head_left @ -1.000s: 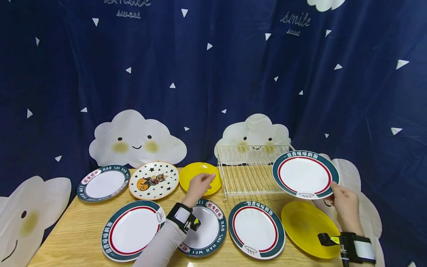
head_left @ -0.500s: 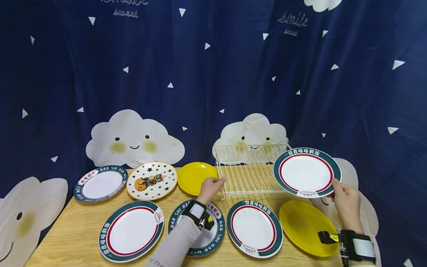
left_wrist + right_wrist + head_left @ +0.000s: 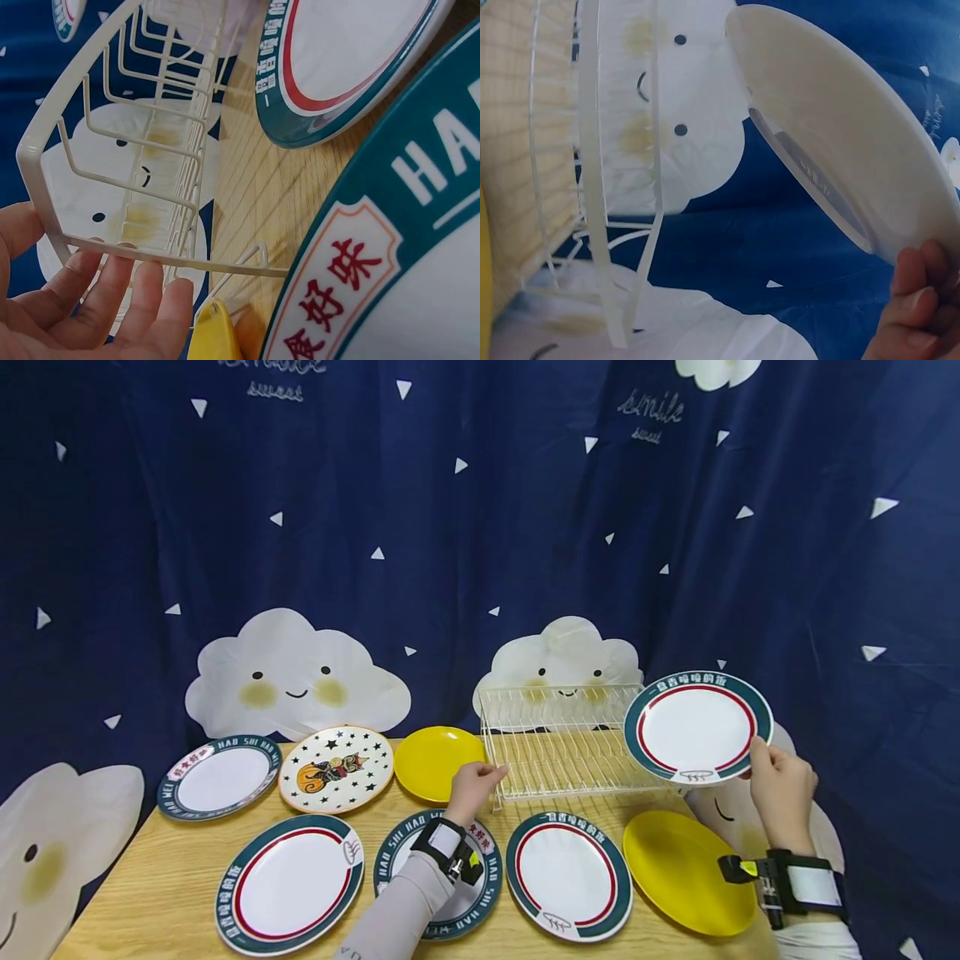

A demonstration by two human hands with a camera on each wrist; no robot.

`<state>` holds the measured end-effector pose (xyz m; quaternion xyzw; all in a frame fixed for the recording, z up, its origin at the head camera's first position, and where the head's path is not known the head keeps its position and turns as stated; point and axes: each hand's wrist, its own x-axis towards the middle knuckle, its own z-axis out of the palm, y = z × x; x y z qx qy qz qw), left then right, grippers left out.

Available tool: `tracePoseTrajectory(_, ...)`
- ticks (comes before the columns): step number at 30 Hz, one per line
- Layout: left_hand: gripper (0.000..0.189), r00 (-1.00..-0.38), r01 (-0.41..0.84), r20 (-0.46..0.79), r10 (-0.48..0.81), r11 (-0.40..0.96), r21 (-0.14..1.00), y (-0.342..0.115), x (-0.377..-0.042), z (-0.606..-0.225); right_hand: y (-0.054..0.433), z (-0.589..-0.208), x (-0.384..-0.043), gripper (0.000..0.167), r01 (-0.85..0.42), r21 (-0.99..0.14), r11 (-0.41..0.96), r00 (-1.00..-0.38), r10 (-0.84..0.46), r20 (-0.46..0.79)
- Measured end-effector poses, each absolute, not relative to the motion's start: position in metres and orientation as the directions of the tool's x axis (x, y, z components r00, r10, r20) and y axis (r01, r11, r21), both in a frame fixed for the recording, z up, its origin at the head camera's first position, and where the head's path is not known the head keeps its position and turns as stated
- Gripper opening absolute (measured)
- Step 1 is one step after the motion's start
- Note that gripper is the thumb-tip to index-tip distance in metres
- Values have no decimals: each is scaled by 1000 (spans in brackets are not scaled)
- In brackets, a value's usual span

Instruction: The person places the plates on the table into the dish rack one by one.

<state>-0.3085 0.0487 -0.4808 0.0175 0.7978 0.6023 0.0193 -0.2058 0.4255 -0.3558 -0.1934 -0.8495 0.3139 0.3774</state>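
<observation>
A white wire dish rack stands at the back of the wooden table. My left hand holds its left end; in the left wrist view the thumb and fingers close about the end frame of the rack. My right hand grips the rim of a white plate with a green border and red ring. That plate is raised and tilted beside the rack's right end. From the right wrist, its pale underside shows, apart from the rack.
Below the raised plate lies a yellow plate; another yellow plate is left of the rack. Several green-rimmed plates, one of them a red-ringed plate, and a cat-patterned plate cover the table. A blue curtain hangs behind.
My left hand has moved right from above the back yellow plate to the rack's left end and taken hold of it. The right hand has raised its plate somewhat.
</observation>
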Motion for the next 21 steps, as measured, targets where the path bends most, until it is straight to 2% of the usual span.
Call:
tracePoseTrajectory(6, 35, -997, -15, -32, 64, 247, 969, 47, -310, -480, 435, -343, -228, 50, 38, -495, 868, -602, 415, 682)
tracePoseTrajectory(13, 38, -996, -45, -63, 68, 239, 970, 48, -311, -482, 449, -338, -253, 48, 51, -256, 965, -637, 229, 736)
tracePoseTrajectory(17, 40, -994, -64, -82, 74, 219, 974, 47, -312, -482, 455, -344, -267, 45, 10, -87, 996, -617, 74, 783)
tracePoseTrajectory(21, 40, -992, -77, -95, 80, 201, 977, 47, -311, -479, 457, -355, -280, 42, -3, 0, 1000, -592, -2, 806)
